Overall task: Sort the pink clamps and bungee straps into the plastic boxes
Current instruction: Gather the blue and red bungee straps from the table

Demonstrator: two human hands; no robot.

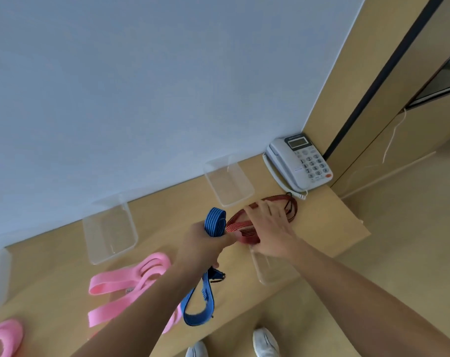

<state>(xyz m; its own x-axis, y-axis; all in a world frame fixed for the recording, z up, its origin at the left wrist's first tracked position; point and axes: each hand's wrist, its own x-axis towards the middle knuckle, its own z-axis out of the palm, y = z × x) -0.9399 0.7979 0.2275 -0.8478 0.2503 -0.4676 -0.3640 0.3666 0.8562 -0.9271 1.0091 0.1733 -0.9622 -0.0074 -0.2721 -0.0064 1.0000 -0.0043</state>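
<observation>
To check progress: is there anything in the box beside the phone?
No, the box beside the phone shows only its clear, bare bottom.

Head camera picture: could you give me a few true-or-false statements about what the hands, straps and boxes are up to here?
1. The left hand grips a blue strap. True.
2. Pink clamps lie on the desk, outside the boxes. True.
3. The right hand holds one of the pink clamps. False: it holds the red strap.
4. The clear box beside the telephone is full of straps. False: it is empty.
</observation>
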